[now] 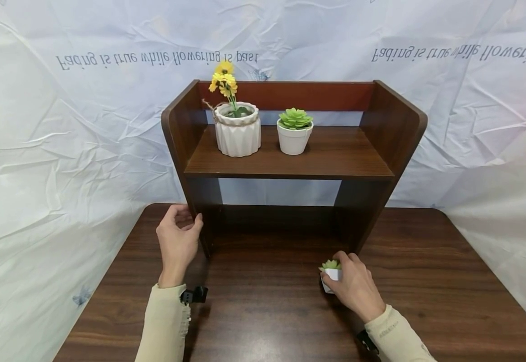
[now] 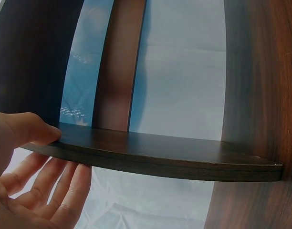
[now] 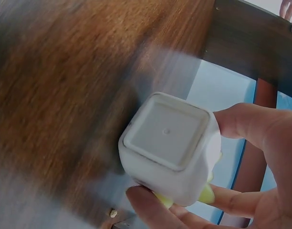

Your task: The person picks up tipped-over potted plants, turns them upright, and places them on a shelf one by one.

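Observation:
My right hand (image 1: 357,286) holds a small potted succulent (image 1: 333,274) above the table, in front of the shelf's right side. In the right wrist view the square base of its white pot (image 3: 167,131) faces the camera, with thumb and fingers around the sides and bits of green leaf behind. At the left, my left hand (image 1: 179,244) grips the side panel of a dark brown two-tier wooden shelf (image 1: 290,166). The left wrist view shows the thumb on one face of that panel (image 2: 170,155) and the fingers on the other.
On the upper tier stand a white fluted pot (image 1: 238,133) with yellow flowers and twine, and a round white pot (image 1: 293,141) with a green succulent. The shelf rests on a brown wooden table (image 1: 263,311). Pale printed cloth (image 1: 86,125) hangs behind and beside it.

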{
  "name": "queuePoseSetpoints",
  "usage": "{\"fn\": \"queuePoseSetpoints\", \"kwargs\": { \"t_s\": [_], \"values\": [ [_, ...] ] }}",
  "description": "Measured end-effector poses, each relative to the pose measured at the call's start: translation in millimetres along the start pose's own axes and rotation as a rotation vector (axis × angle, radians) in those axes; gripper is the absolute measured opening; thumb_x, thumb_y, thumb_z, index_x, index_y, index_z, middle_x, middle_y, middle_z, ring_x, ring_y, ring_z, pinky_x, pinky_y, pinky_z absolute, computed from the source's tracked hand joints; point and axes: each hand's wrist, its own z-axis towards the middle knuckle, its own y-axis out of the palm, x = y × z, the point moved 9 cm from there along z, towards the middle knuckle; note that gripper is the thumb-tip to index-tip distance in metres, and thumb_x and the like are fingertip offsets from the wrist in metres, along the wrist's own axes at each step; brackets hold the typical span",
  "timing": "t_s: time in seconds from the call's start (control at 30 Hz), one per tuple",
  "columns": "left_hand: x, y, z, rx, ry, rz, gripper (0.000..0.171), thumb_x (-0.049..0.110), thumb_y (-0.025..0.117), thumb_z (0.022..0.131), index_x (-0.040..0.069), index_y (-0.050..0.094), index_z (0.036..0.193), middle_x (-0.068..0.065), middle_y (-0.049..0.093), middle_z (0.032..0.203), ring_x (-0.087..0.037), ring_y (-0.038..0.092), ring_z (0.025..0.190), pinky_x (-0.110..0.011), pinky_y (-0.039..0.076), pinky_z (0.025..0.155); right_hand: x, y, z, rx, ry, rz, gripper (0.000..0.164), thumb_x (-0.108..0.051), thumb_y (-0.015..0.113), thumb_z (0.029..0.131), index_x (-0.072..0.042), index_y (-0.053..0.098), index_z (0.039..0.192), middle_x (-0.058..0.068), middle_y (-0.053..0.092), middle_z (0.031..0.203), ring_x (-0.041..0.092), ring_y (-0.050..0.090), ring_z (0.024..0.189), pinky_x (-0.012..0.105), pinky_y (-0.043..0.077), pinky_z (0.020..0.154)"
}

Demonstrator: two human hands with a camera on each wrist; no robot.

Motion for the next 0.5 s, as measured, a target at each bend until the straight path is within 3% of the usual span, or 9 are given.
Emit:
{"fn": "queuePoseSetpoints", "kwargs": {
  "t_s": [0.5],
  "values": [
    [-1.5, 0.2, 0.5, -0.001, -0.003, 0.016, 0.024, 0.004, 0.074, 0.089, 0.001, 0.067, 0.112, -0.017, 0.07, 0.103, -0.026, 0.07, 0.095, -0.004, 0.053, 0.071, -2.8, -6.0, 1.4, 0.002, -0.005, 0.001, 0.039, -0.025, 0.081, 0.081, -0.002, 0.069, 0.11, 0.013, 0.065, 0.095, 0.021, 0.06, 0.072, 0.035, 0.048, 0.059]
  ]
}}
